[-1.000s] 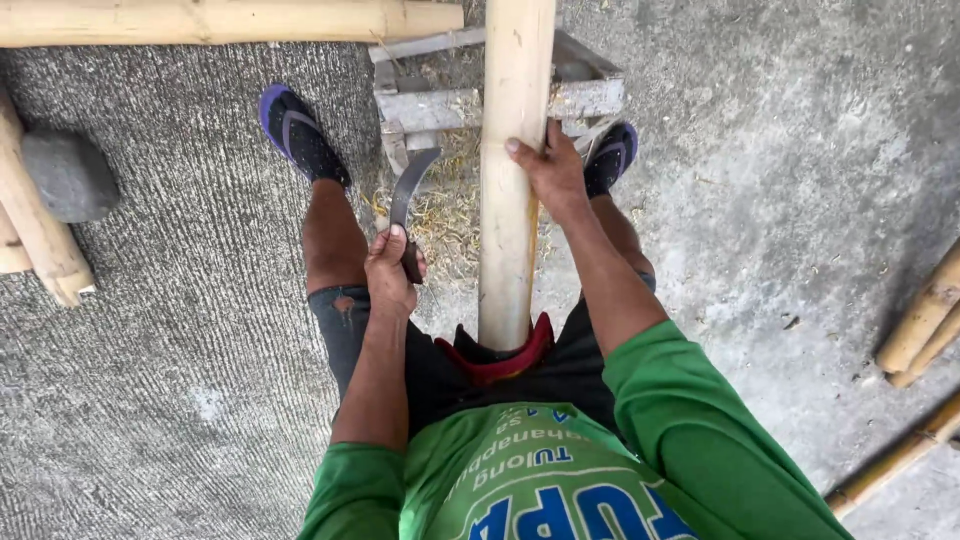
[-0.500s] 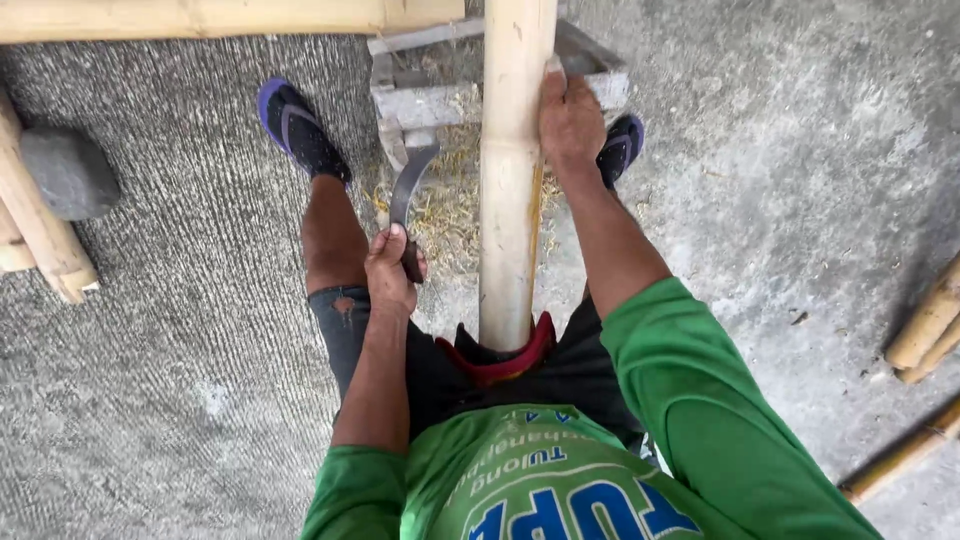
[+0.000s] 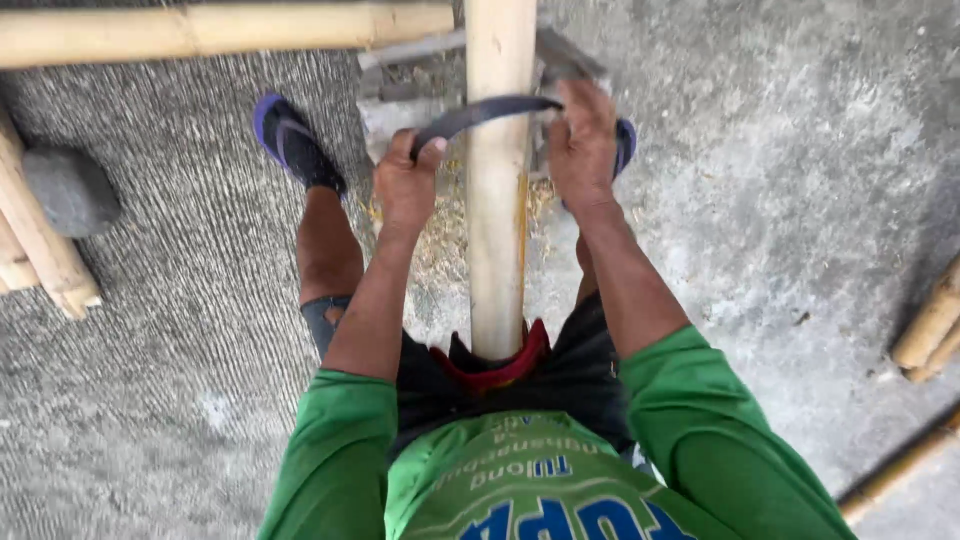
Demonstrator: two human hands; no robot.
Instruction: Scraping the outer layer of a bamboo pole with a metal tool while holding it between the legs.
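A pale bamboo pole (image 3: 497, 200) runs from between my legs up to a low wooden block (image 3: 400, 95). A curved dark blade (image 3: 480, 112) lies across the pole. My left hand (image 3: 408, 180) grips its handle end on the left of the pole. My right hand (image 3: 583, 145) holds the blade's far end on the right side. A thin strip is split along the pole's right edge. Shavings (image 3: 440, 230) lie under the pole.
A long bamboo pole (image 3: 220, 30) lies across the top. More bamboo ends rest at the left (image 3: 40, 250) and right (image 3: 930, 320) edges. A grey stone (image 3: 70, 190) sits at the left. My feet in blue sandals (image 3: 290, 140) flank the block on concrete floor.
My left hand lifted the blade from beside my knee and laid it across the pole. My right hand slid up the pole and took the blade's other end.
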